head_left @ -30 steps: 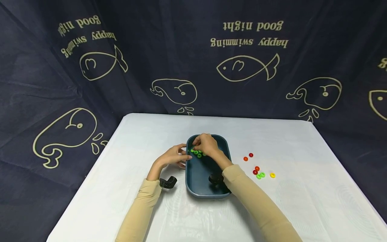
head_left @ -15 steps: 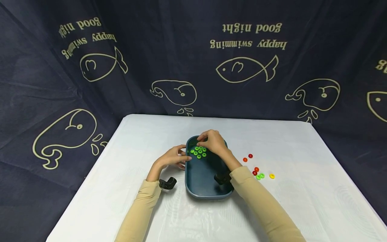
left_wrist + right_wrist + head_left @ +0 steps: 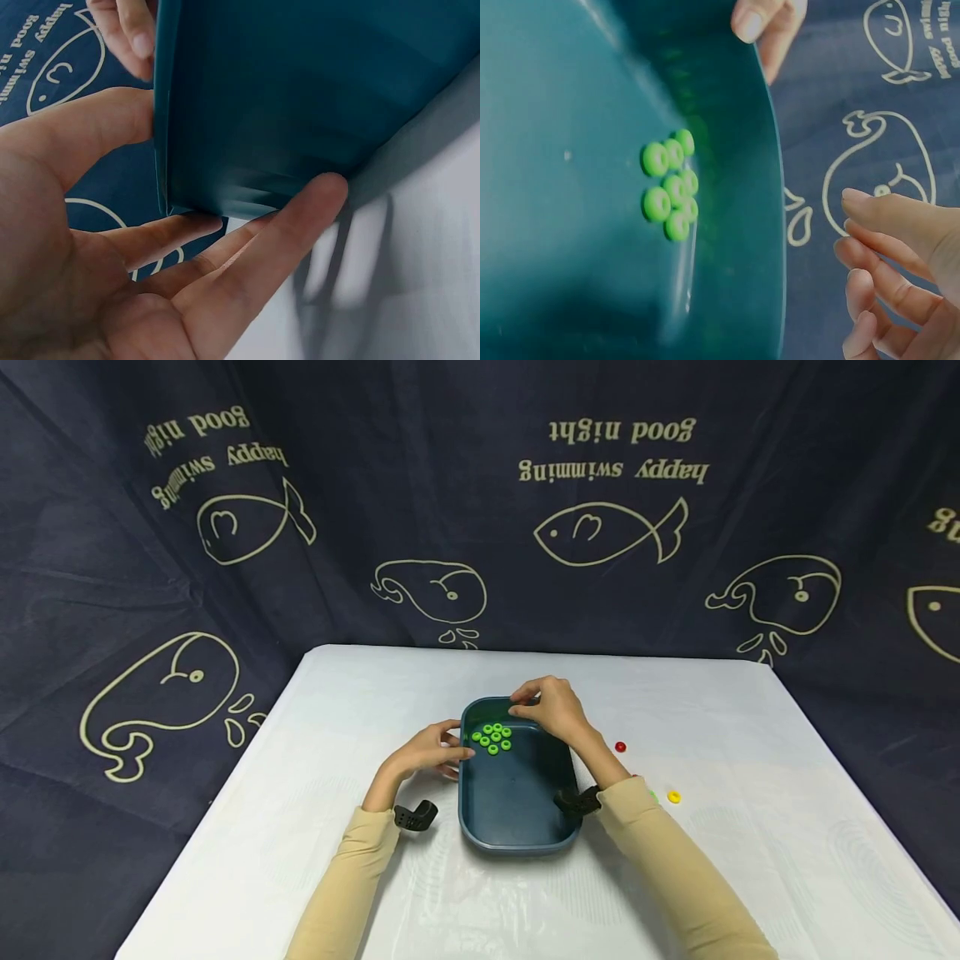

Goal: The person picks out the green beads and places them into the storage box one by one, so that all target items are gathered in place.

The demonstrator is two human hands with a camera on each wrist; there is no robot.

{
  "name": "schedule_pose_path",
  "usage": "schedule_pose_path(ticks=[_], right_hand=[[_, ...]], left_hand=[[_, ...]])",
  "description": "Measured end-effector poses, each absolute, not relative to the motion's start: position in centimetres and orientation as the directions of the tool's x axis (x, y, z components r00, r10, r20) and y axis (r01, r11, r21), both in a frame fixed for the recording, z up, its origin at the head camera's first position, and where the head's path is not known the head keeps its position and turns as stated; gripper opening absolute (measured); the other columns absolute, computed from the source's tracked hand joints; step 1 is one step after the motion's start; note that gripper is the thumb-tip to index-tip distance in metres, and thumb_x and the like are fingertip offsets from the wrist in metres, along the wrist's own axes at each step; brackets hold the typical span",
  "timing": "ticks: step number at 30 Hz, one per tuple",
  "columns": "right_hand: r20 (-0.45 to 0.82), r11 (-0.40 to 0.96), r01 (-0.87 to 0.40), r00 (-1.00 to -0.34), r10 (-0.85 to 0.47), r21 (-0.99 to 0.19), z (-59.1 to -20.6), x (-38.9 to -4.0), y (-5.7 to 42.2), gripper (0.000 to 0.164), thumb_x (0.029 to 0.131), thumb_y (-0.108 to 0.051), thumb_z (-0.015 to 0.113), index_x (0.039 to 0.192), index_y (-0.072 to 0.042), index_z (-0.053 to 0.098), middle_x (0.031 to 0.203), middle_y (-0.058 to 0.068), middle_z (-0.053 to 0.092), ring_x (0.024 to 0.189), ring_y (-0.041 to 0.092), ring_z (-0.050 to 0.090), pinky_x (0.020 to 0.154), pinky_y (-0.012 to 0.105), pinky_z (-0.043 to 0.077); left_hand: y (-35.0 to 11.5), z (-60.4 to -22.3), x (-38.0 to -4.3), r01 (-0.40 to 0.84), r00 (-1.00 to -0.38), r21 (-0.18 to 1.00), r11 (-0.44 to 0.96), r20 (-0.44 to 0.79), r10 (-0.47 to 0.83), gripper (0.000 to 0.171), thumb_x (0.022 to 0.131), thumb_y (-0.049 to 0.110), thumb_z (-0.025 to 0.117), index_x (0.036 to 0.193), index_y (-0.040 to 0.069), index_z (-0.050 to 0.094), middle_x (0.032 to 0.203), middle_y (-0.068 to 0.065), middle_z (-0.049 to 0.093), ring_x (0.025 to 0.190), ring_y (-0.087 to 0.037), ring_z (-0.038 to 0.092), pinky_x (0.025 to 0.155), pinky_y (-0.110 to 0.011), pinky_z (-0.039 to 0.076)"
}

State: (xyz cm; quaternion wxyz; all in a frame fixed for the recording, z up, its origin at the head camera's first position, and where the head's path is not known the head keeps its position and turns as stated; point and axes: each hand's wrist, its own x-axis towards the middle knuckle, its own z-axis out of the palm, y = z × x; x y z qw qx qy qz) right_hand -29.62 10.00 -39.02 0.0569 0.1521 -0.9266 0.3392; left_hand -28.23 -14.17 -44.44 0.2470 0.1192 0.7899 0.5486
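My left hand (image 3: 423, 750) holds the left wall of a dark blue-green plastic tray (image 3: 517, 802). Its thumb laps over the rim, and the other fingers (image 3: 262, 262) lie along the outside wall in the left wrist view. Several small bright green rings (image 3: 496, 737) are clustered on the tray floor toward the far left. Above the tray's far right edge is my right hand (image 3: 553, 706), its fingers loosely bent. The right wrist view shows nothing between its thumb and fingers (image 3: 885, 210).
On the white table (image 3: 735, 718) right of the tray lie a red ring (image 3: 620, 747) and a yellow ring (image 3: 674, 797). A green ring (image 3: 654, 797) is mostly hidden by the right sleeve (image 3: 675, 868). A dark printed cloth (image 3: 480, 510) hangs behind the table.
My right hand has lifted off the green rings and moved right, toward the tray's far right edge, uncovering the rings. The right forearm now covers some table rings. My left hand stays put.
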Motion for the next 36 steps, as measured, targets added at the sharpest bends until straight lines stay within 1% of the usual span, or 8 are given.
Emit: schedule_pose_path(ticks=[6,14,18,21,25,28,30,36], right_hand=[[0.23,0.735,-0.312,-0.949,-0.215,-0.601,-38.6,-28.9,11.9,0.016,0.079,-0.023,0.075,0.093,-0.014,0.075,0.088,0.005,0.073,0.075,0.02,0.062,0.064,0.031,0.053],[0.233,0.738,-0.301,-0.952,-0.198,-0.604,-38.5,-28.1,14.1,0.021,0.08,-0.026,0.075,0.096,-0.012,0.075,0.089,0.006,0.073,0.073,0.019,0.061,0.06,0.026,0.05],[0.254,0.739,-0.292,-0.952,-0.168,-0.607,-38.5,-27.8,15.4,0.021,0.079,-0.022,0.076,0.095,-0.01,0.075,0.087,0.007,0.073,0.07,0.02,0.06,0.058,0.024,0.047],[0.263,0.74,-0.28,-0.954,-0.143,-0.612,-38.6,-27.5,16.5,0.019,0.078,-0.021,0.076,0.093,-0.01,0.076,0.086,0.009,0.073,0.069,0.02,0.06,0.055,0.022,0.046],[0.259,0.738,-0.256,-0.959,-0.113,-0.625,-38.8,-27.1,17.8,0.017,0.078,-0.021,0.076,0.092,-0.01,0.076,0.086,0.01,0.073,0.067,0.022,0.059,0.046,0.022,0.045],[0.254,0.741,-0.239,-0.963,-0.096,-0.627,-39.1,-26.9,18.7,0.018,0.079,-0.021,0.076,0.092,-0.01,0.075,0.087,0.01,0.073,0.067,0.022,0.059,0.045,0.022,0.045],[0.254,0.749,-0.233,-0.963,-0.089,-0.62,-39.3,-26.6,19.3,0.018,0.079,-0.021,0.076,0.093,-0.009,0.075,0.087,0.011,0.073,0.068,0.021,0.059,0.051,0.022,0.046],[0.245,0.761,-0.196,-0.968,-0.05,-0.618,-39.7,-25.7,20.9,0.02,0.079,-0.021,0.075,0.094,-0.008,0.075,0.094,0.012,0.073,0.072,0.019,0.058,0.054,0.021,0.046]], left_hand=[[-14.1,-44.6,-28.4,-0.088,-0.855,0.924,0.373,-0.262,0.447,0.074,0.085,0.017,0.068,0.146,0.003,0.028,0.118,-0.024,0.053,0.086,-0.03,0.069,0.071,-0.038,0.062],[-14.0,-44.5,-28.3,-0.1,-0.857,0.922,0.375,-0.271,0.438,0.077,0.084,0.016,0.069,0.147,0.004,0.026,0.118,-0.024,0.053,0.082,-0.023,0.069,0.071,-0.038,0.062],[-14.0,-44.4,-28.3,-0.104,-0.858,0.921,0.377,-0.274,0.434,0.076,0.085,0.016,0.068,0.147,0.005,0.026,0.118,-0.024,0.053,0.079,-0.021,0.069,0.072,-0.039,0.062],[-14.0,-44.3,-28.3,-0.105,-0.86,0.919,0.38,-0.276,0.429,0.076,0.085,0.015,0.068,0.147,0.006,0.026,0.118,-0.024,0.053,0.078,-0.02,0.069,0.073,-0.04,0.062],[-14.1,-44.2,-28.3,-0.099,-0.858,0.918,0.384,-0.274,0.435,0.076,0.085,0.016,0.067,0.147,0.004,0.025,0.119,-0.025,0.053,0.079,-0.021,0.069,0.072,-0.039,0.062],[-14.1,-44.2,-28.3,-0.094,-0.856,0.919,0.383,-0.272,0.441,0.076,0.086,0.017,0.067,0.147,0.003,0.024,0.119,-0.025,0.052,0.08,-0.023,0.07,0.073,-0.039,0.062],[-14.2,-44.3,-28.3,-0.095,-0.856,0.92,0.38,-0.271,0.441,0.076,0.086,0.016,0.067,0.147,0.003,0.024,0.119,-0.025,0.052,0.082,-0.025,0.07,0.073,-0.039,0.062],[-14.1,-44.4,-28.4,-0.1,-0.857,0.92,0.378,-0.272,0.437,0.075,0.085,0.016,0.068,0.147,0.004,0.026,0.117,-0.024,0.053,0.083,-0.028,0.07,0.073,-0.039,0.062]])
